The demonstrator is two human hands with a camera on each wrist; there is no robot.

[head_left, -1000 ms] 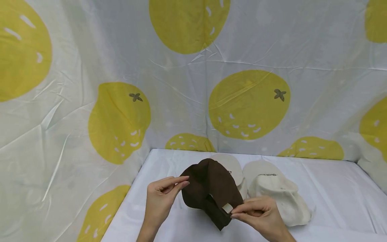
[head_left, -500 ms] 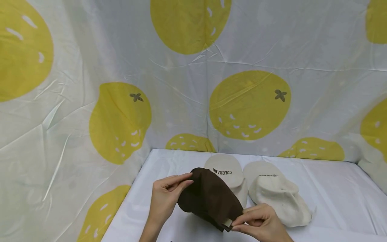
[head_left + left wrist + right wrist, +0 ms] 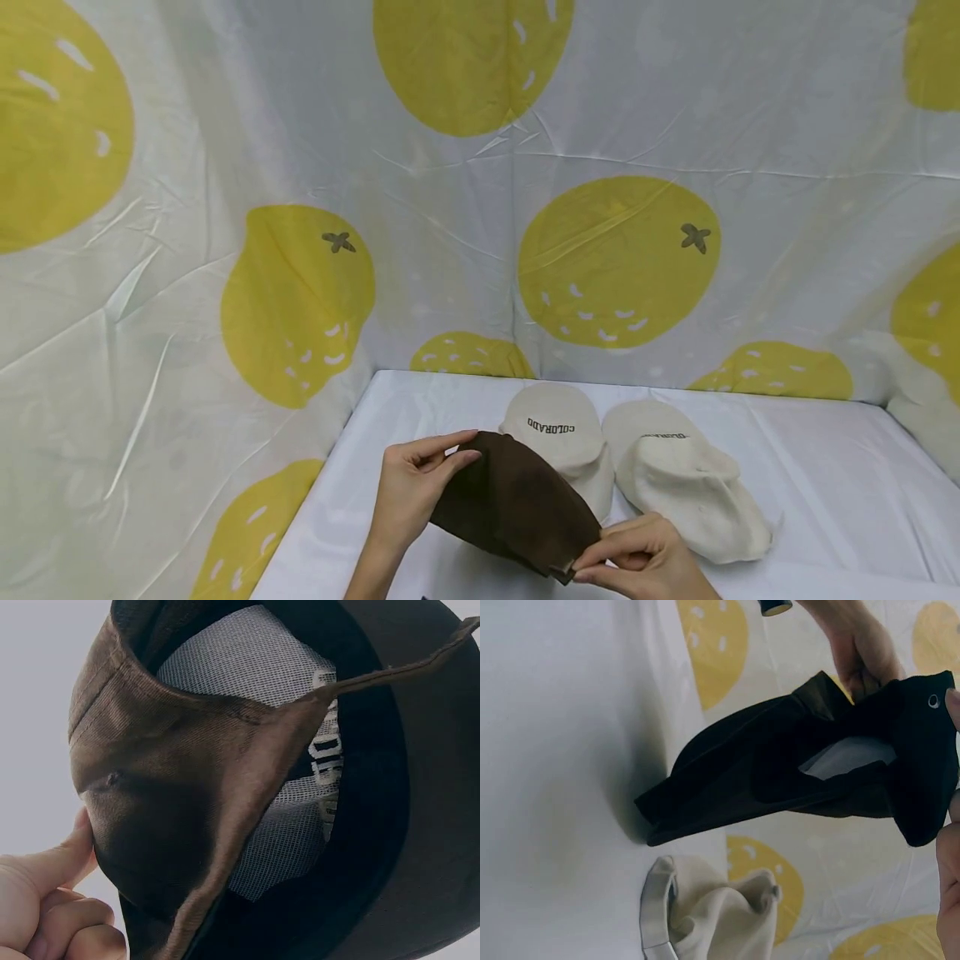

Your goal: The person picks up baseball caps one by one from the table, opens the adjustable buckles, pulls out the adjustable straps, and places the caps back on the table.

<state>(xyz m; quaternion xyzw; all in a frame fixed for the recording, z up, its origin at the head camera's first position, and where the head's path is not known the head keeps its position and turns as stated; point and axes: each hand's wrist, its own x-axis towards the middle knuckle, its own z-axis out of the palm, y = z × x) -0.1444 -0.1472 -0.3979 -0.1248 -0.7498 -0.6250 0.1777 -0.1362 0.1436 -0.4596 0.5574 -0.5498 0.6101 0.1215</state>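
Both hands hold a dark brown baseball cap (image 3: pixel 525 508) low over the white table (image 3: pixel 825 467). My left hand (image 3: pixel 412 492) pinches the crown between thumb and fingers. At the cap's lower right edge, by a small pale label, my right hand (image 3: pixel 641 554) pinches the fabric. The left wrist view looks into the cap: white mesh backing (image 3: pixel 240 660), the reverse of stitched lettering and a thin strap (image 3: pixel 405 671) across the opening. An eyelet (image 3: pixel 933 701) shows near the right hand's grip. Behind it lies a beige cap (image 3: pixel 551 425) lettered COLORADO.
A second beige cap (image 3: pixel 690 492), slumped and partly folded, lies right of the first, close behind my right hand. White fabric (image 3: pixel 442 275) printed with yellow lemons hangs along the back and left of the table.
The brown cap has tipped and lowered, so its back opening no longer shows in the head view and the COLORADO lettering behind it does. My left hand shifted slightly right; both grips stay.
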